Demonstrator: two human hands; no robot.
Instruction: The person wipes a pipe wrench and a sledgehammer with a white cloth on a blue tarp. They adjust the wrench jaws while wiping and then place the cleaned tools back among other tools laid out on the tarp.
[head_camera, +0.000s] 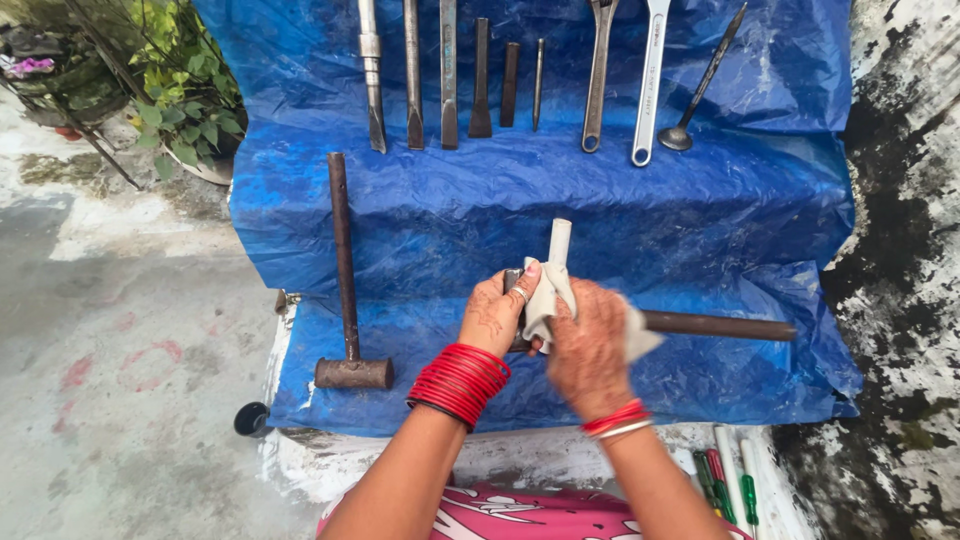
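My left hand (494, 312) grips the dark metal head of a hammer whose long rusty handle (718, 325) sticks out to the right over a blue tarp (620, 215). My right hand (590, 345) presses a pale cloth (548, 285) against that head; one end of the cloth stands up above the hands. The hammer head itself is mostly hidden by my fingers and the cloth. Red bangles ring both wrists.
A second hammer (345, 290) lies on the tarp at the left, head toward me. Along the back lie several chisels (445, 75), two wrenches (650, 85) and a ladle-like tool (700, 85). Screwdrivers (725, 480) rest at the lower right. Potted plants (180, 90) stand at the far left.
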